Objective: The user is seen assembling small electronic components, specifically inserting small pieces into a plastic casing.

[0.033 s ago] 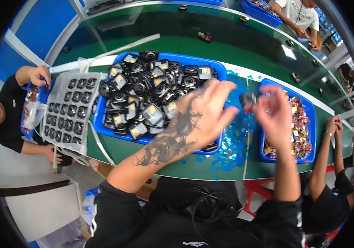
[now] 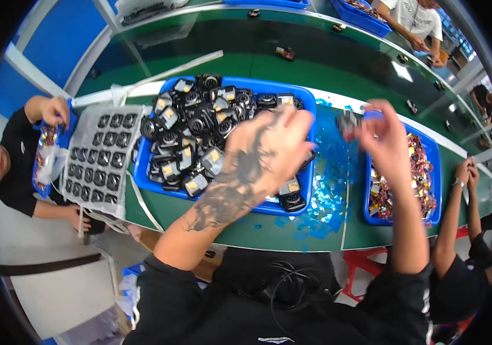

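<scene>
- Both hands are up over the green bench: left hand point(image 2: 272, 150) hovers palm-down with fingers spread loose over the right end of the big blue bin point(image 2: 309, 98), not gripping anything I can make out.
- Right hand point(image 2: 385, 142) is pinching a small dark part point(image 2: 348, 122) at its fingertips, held in the air above the gap between the two bins.
- So the part sits just left of the right hand and a bit right of the left hand's fingertips, basically between them. The right hand clearly has it, the left is close but apart.
- It's too blurry to call a long axis. It reads as a chunky blackish block, same sort of thing as the black modules point(image 2: 200, 132) piled in the big bin, some with pale square faces.
- Below it there's a scatter of blue film scraps point(image 2: 326, 195) on the bench.
- Smaller blue bin point(image 2: 430, 172) on the right holds reddish-gold bits.
- Grey tray point(image 2: 99, 158) with dark pockets sits to the left, by a co-worker.
</scene>
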{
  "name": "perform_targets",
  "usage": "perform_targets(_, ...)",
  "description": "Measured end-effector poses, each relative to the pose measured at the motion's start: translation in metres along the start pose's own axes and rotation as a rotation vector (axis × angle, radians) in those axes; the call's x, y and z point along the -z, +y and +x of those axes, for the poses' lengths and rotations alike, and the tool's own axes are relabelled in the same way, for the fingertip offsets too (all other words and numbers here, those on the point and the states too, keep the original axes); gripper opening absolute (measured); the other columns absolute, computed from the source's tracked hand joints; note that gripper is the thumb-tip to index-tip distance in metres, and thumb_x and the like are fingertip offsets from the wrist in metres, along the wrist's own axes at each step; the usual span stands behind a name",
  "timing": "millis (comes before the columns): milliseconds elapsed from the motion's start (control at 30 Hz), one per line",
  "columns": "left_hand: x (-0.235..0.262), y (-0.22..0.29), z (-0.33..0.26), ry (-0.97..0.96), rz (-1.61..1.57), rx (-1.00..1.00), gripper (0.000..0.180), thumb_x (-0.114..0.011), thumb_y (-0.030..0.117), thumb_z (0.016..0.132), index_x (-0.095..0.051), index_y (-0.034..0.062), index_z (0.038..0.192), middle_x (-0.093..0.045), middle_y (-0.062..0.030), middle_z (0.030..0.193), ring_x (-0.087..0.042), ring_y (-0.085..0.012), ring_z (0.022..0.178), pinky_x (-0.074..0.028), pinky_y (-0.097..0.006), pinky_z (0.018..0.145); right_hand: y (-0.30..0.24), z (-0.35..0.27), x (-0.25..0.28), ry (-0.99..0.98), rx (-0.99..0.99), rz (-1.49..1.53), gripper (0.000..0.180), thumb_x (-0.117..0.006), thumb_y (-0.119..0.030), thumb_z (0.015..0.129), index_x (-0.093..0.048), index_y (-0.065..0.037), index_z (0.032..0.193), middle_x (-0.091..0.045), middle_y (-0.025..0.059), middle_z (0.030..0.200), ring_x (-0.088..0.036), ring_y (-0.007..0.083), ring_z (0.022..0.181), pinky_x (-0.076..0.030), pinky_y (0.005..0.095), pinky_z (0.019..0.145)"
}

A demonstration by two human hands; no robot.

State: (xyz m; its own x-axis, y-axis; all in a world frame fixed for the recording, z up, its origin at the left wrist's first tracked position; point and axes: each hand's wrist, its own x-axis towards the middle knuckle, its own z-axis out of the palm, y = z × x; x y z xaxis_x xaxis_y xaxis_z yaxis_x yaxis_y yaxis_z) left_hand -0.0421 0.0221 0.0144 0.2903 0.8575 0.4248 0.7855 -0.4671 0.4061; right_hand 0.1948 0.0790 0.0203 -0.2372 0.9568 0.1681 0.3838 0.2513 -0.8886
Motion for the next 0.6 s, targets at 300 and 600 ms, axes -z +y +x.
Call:
perform_targets(300,-0.005,-0.038,-0.028,-0.171,0.28,-0.084,0.041,-0.076,0.027,0.072,-0.063,0.0065,0.105,-0.061,-0.0135,0.11,-0.055,-0.0349,0.109,-0.045,-0.045,0.093,0.111,0.161,0.011,0.162,-0.235,-0.457,0.055,-0.09,-0.024,0.056,-0.061,-0.001,0.097,-0.066,0.0136,0.082,-0.065,0.0229,0.079,-0.051,0.0334,0.071)
perform_targets(600,0.0,-0.021,0.005,-0.041,0.035,-0.191,0.023,-0.076,0.009,0.066,-0.06,0.0054,0.083,-0.056,-0.0099,0.102,-0.055,-0.0298,0.101,-0.048,-0.04,0.083,0.051,0.102,0.009,-0.016,0.079,-0.295,0.036,-0.068,-0.028,0.086,-0.066,0.003,0.103,-0.069,0.0124,0.083,-0.066,0.0199,0.077,-0.053,0.0358,0.07)
